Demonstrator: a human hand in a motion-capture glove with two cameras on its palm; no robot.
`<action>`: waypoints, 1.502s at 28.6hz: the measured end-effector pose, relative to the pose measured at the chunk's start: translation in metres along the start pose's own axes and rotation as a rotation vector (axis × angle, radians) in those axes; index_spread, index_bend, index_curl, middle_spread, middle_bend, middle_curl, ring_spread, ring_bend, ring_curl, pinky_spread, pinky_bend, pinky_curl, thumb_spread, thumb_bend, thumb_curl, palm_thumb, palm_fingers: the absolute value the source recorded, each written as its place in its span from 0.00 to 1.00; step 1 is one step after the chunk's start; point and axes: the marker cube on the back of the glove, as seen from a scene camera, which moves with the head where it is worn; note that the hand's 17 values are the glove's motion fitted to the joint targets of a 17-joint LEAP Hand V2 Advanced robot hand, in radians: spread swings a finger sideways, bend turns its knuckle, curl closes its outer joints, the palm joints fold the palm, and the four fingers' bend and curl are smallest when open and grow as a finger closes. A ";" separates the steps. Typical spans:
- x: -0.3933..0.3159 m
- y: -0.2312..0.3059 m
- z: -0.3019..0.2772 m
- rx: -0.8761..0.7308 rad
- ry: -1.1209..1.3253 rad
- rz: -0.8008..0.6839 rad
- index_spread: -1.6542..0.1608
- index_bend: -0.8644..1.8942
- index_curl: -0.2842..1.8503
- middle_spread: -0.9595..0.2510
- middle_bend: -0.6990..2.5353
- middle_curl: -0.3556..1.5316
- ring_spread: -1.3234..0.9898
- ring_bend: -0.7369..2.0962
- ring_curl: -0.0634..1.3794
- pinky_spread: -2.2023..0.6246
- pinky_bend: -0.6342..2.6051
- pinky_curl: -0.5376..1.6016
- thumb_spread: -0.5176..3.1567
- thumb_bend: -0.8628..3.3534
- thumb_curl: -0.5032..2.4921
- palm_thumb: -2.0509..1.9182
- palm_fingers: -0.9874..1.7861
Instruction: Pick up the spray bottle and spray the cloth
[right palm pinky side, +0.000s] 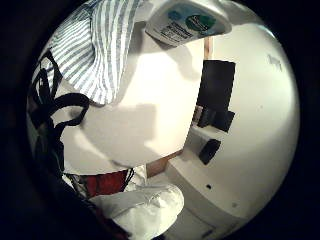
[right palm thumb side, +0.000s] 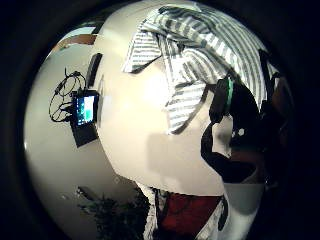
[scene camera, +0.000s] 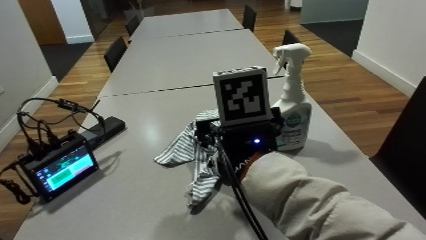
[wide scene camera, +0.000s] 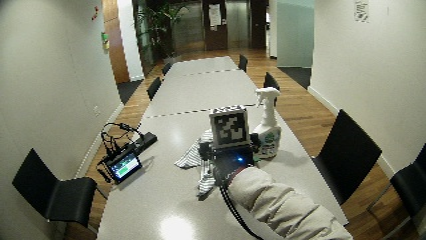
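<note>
Bottle (scene camera: 291, 107) stands upright on the grey table (scene camera: 153, 65), just right of and slightly beyond our gloved right hand (scene camera: 246, 142), long axis vertical, trigger head on top. We judge the next reach goes rightward. It is smooth white plastic with a teal label. The striped cloth (scene camera: 190, 150) lies crumpled, soft and folded, under and left of the hand. We cannot tell how the hand is set; nothing appears held.
</note>
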 end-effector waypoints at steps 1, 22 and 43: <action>0.000 0.000 0.000 0.000 0.000 0.001 0.86 0.39 0.16 0.73 0.38 0.24 0.53 0.48 0.13 0.74 0.39 0.31 0.25 0.29 0.19 0.63 0.93; 0.042 0.038 -0.006 0.283 -0.430 -0.238 0.81 0.42 0.30 0.71 0.45 0.39 0.52 0.51 0.30 0.72 0.39 0.41 0.46 0.32 0.27 0.68 0.71; 0.182 -0.064 0.049 0.572 -1.318 -0.177 0.78 0.41 0.32 0.77 0.39 0.39 0.53 0.42 0.27 0.78 0.24 0.33 0.39 0.28 0.31 0.73 0.50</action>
